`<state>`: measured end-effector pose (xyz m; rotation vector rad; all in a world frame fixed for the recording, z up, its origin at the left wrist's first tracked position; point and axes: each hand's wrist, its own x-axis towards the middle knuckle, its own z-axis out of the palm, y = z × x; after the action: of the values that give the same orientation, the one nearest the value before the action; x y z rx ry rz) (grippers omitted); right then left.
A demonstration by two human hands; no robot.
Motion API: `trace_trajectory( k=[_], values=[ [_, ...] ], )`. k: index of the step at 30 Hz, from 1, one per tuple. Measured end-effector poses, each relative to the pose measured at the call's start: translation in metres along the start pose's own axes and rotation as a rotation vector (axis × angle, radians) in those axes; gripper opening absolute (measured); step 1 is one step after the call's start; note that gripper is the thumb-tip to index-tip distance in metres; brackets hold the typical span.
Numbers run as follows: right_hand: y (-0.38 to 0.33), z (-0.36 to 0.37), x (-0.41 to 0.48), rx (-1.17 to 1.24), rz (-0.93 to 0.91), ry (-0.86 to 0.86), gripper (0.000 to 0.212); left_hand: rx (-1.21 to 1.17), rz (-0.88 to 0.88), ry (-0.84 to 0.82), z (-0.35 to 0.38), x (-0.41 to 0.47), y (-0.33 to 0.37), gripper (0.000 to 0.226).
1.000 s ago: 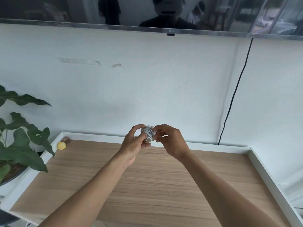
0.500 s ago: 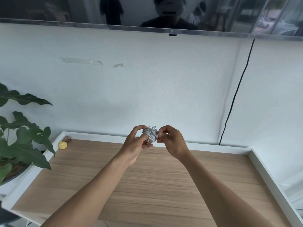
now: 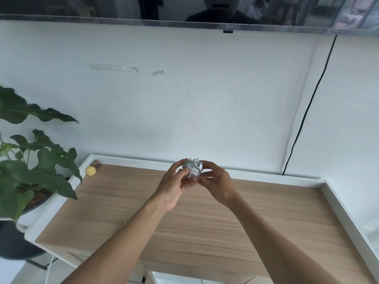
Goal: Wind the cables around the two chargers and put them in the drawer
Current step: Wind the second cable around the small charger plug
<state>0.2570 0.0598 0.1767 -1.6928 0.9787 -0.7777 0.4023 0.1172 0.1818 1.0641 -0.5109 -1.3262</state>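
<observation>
Charger (image 3: 192, 168) with white cable wound round it, held up above worktop (image 3: 205, 222), middle of frame. Big wood worktop, white rim. Green plant (image 3: 30, 160) at left edge. Left hand (image 3: 174, 186) curled round charger from left. Right hand (image 3: 216, 184) pinching cable bundle from right. Small yellow thing (image 3: 91, 171) in worktop's far left corner.
</observation>
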Motion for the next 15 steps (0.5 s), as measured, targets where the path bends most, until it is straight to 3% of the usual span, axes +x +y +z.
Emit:
trace_trajectory(
  k=[10, 15],
  values=[
    [0.0, -0.001, -0.034, -0.039, -0.049, -0.044, 0.03, 0.034, 0.047, 0.081, 0.001, -0.04, -0.017, 0.031],
    [0.007, -0.006, -0.054, 0.074, -0.075, -0.044, 0.034, 0.031, 0.059, 0.105, 0.013, -0.06, -0.026, 0.03]
  ],
)
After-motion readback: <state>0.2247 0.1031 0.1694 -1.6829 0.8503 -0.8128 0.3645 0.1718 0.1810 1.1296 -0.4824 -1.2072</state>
